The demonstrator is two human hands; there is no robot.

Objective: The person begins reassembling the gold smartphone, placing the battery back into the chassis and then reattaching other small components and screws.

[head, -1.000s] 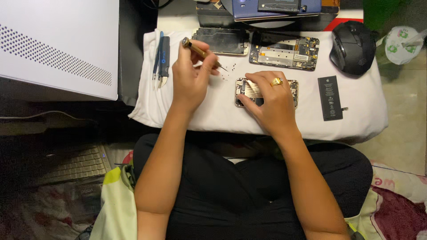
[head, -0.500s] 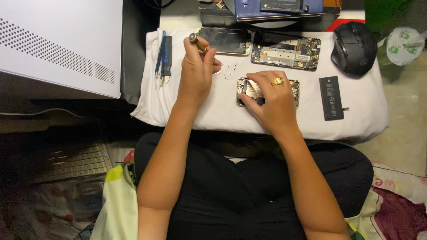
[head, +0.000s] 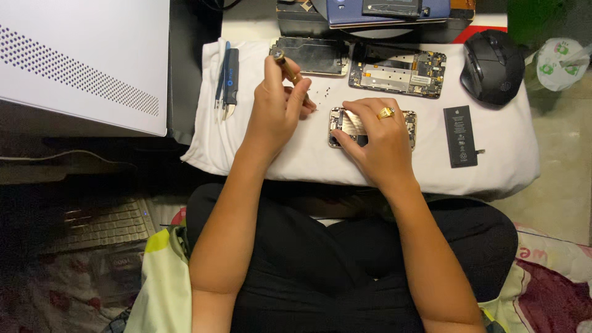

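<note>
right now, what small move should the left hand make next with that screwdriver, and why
Probably lower the screwdriver tip onto one of the tiny loose screws on the white cloth. The left hand holds the tool tilted, with its tip near them. The right hand already presses the opened phone body flat, so it looks steadied for the next screw.

On the white cloth-covered surface [head: 259, 157], the opened silver phone body [head: 408, 121] lies mid-front under the right hand [head: 377, 145]. The flat black rectangular battery [head: 460, 135] lies to its right, the black computer mouse [head: 492, 66] behind that. The bare phone frame with circuit board [head: 398, 69] lies behind the phone body, and the blue-handled tweezers [head: 227, 80] lie far left.
</note>
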